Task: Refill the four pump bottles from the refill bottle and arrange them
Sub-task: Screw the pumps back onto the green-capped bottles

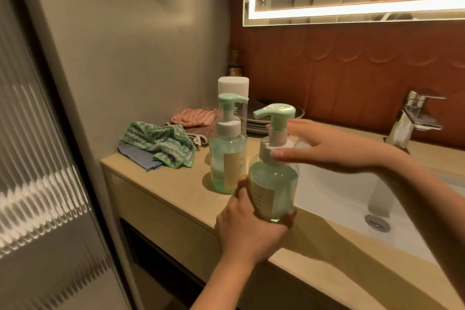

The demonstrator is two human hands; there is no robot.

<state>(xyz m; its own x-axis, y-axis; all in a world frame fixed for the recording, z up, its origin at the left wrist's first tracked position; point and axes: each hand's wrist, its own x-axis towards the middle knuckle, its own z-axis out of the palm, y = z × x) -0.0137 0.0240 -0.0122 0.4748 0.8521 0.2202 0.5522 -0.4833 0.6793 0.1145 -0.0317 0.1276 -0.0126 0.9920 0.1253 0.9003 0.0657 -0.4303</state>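
Observation:
My left hand (pixel 247 229) grips the lower body of a clear pump bottle (pixel 275 184) with green liquid, a white collar and a mint pump head, held tilted just above the counter's front edge. My right hand (pixel 324 146) touches its white collar, thumb in front and fingers behind. A second pump bottle (pixel 227 156) of the same kind stands upright on the counter just behind and to the left. Behind that one stands a taller bottle with a white cap (pixel 233 85), mostly hidden.
Folded cloths, green-striped (pixel 161 145), blue and pink, lie at the counter's left end. Stacked dark plates (pixel 254 121) sit by the back wall. A white sink basin (pixel 337 199) with a drain and a chrome tap (pixel 415 116) lie to the right. A wall closes the left side.

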